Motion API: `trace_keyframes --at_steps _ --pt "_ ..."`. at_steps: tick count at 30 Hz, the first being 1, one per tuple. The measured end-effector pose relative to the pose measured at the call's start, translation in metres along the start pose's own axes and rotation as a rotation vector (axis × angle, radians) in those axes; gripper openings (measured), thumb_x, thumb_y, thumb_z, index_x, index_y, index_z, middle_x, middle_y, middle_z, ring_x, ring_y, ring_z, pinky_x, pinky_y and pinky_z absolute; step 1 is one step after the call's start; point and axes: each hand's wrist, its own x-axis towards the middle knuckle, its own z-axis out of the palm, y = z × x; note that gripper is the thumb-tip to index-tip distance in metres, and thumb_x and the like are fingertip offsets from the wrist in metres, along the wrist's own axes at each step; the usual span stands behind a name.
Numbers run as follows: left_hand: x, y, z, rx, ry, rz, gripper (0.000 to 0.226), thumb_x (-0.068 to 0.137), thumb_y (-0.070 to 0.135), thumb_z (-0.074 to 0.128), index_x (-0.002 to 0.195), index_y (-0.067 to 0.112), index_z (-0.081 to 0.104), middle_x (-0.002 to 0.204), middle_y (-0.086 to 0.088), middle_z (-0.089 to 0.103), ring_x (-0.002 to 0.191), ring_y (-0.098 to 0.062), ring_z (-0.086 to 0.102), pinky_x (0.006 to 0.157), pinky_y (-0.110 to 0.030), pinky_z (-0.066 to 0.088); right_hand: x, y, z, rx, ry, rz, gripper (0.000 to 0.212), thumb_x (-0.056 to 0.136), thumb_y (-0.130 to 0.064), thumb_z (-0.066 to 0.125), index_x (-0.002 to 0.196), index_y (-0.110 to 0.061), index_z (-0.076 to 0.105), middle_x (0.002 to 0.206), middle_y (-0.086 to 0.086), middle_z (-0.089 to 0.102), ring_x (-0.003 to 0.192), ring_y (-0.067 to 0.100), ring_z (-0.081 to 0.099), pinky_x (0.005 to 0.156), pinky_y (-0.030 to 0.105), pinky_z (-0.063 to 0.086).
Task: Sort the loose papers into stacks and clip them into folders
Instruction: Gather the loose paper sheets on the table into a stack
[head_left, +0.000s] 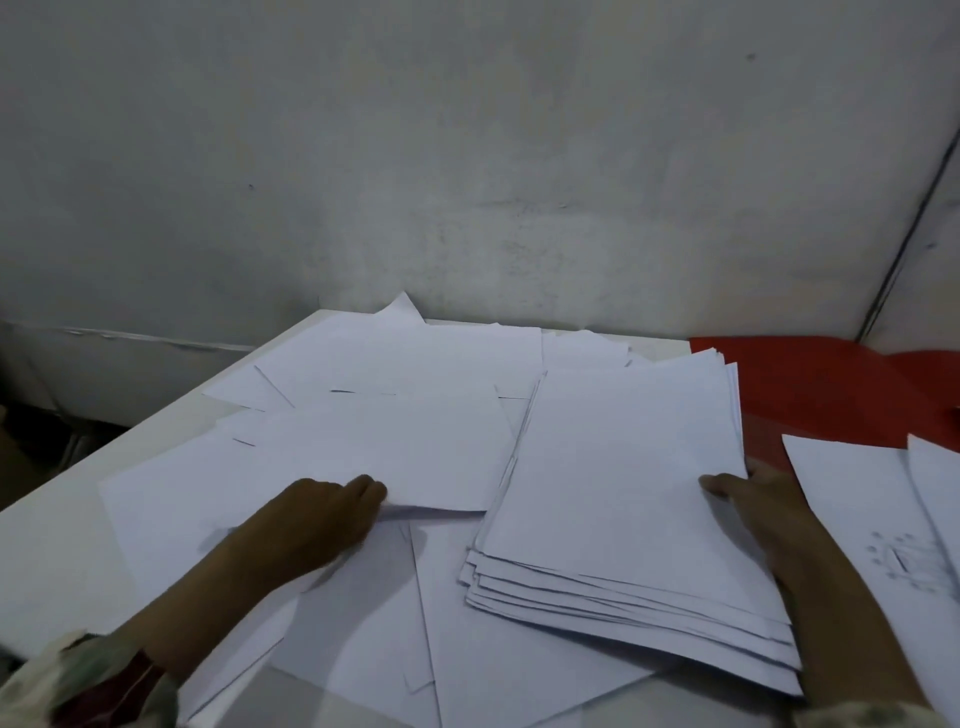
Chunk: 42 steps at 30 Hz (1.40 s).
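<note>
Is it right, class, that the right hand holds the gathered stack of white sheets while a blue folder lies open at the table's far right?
Not quite: the head view shows the folder is red, not blue. The right hand does hold the stack.

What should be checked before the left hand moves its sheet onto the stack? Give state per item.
1. Left hand has pinched the near edge of a loose white sheet: ok.
2. Only one sheet pinched: cannot tell.
3. Right hand steadies the gathered stack of white papers at its right edge: ok.
4. Stack edges squared: not ok, the near corners fan out.
5. Red card folder ready to receive: not ok, the stack and a printed sheet overlap it.
6. Clip to hand: cannot tell, none in view.
</note>
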Motion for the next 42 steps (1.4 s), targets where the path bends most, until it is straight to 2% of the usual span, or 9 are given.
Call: trace_keyframes --at_steps 6,10,17,24,27,30,33,38,42 --pt "0.004 -0.035 -0.007 -0.149 0.023 -0.479 0.016 0.084 0.0 0.05 0.073 0.009 0.041 0.048 -0.005 0.045 0.035 -0.034 0.053 0.037 -0.025 0.029 -0.003 -0.003 -0.001 -0.016 -0.008 0.002 0.034 0.088 -0.003 0.056 0.122 0.002 0.054 0.111 0.015 0.058 0.093 0.022 0.048 0.08 0.029 0.034" --pt "0.034 -0.014 -0.018 -0.52 0.043 -0.688 0.019 0.099 0.019 0.031 0.088 0.007 0.041 0.067 -0.008 0.049 0.061 -0.032 0.05 0.056 -0.032 0.031 -0.009 -0.007 0.003 -0.046 -0.055 -0.04 0.032 0.089 -0.003 0.056 0.121 -0.001 0.055 0.105 0.012 0.058 0.081 0.021 0.051 0.061 0.026 0.035" --pt "0.085 0.036 -0.025 -0.999 0.125 -0.705 0.028 0.098 0.017 0.034 0.07 0.015 0.039 0.064 0.001 0.044 0.056 -0.01 0.037 0.049 -0.017 0.029 -0.014 -0.012 0.027 -0.063 -0.149 -0.056 0.016 0.087 -0.001 0.056 0.1 -0.011 0.056 0.089 0.003 0.063 0.071 0.008 0.052 0.06 0.021 0.039" --pt "0.136 0.098 -0.035 -1.304 0.038 -0.685 0.031 0.096 0.017 0.035 0.065 0.016 0.036 0.066 0.001 0.044 0.054 -0.014 0.043 0.037 -0.008 0.033 -0.016 -0.01 0.033 -0.145 -0.181 -0.047 0.016 0.088 -0.002 0.048 0.101 0.004 0.056 0.09 0.009 0.055 0.072 0.017 0.047 0.06 0.025 0.035" --pt "0.15 0.125 -0.039 -1.468 -0.048 -0.625 0.029 0.097 0.019 0.035 0.069 0.016 0.038 0.068 -0.003 0.048 0.052 -0.013 0.05 0.041 -0.016 0.045 -0.017 -0.013 0.036 -0.119 -0.195 -0.045 0.011 0.093 -0.007 0.042 0.097 -0.005 0.052 0.097 0.011 0.054 0.074 0.014 0.048 0.063 0.027 0.035" --pt "0.161 0.146 -0.038 -1.407 -0.098 -0.55 0.028 0.098 0.023 0.034 0.071 0.018 0.039 0.073 -0.006 0.054 0.064 -0.024 0.057 0.062 -0.036 0.051 -0.017 -0.017 0.037 -0.085 -0.18 -0.034 0.032 0.1 -0.022 0.033 0.127 -0.01 0.047 0.133 0.015 0.048 0.112 0.025 0.051 0.096 0.034 0.037" --pt "0.166 0.159 -0.035 -1.373 -0.136 -0.504 0.021 0.097 0.023 0.035 0.081 0.013 0.044 0.09 -0.014 0.062 0.077 -0.028 0.061 0.076 -0.041 0.053 -0.016 -0.018 0.037 -0.059 -0.194 -0.01 0.051 0.1 -0.038 0.026 0.144 -0.011 0.031 0.151 0.008 0.031 0.138 0.026 0.03 0.112 0.036 0.023" --pt "0.161 0.151 -0.03 -1.671 -0.137 -0.509 0.021 0.095 0.012 0.038 0.079 0.01 0.051 0.075 -0.001 0.06 0.059 -0.012 0.056 0.055 -0.019 0.046 -0.018 -0.014 0.035 -0.174 -0.21 -0.087 0.039 0.092 -0.031 0.052 0.123 -0.007 0.051 0.123 0.007 0.056 0.101 0.02 0.055 0.084 0.029 0.043" --pt "0.15 0.117 -0.017 -1.636 0.027 -0.68 0.024 0.092 0.012 0.045 0.07 0.018 0.053 0.073 0.002 0.063 0.05 -0.005 0.057 0.047 -0.016 0.044 -0.018 -0.011 0.034 -0.144 -0.192 -0.091 0.021 0.091 -0.01 0.054 0.112 -0.011 0.053 0.109 0.006 0.059 0.087 0.017 0.054 0.079 0.026 0.039"
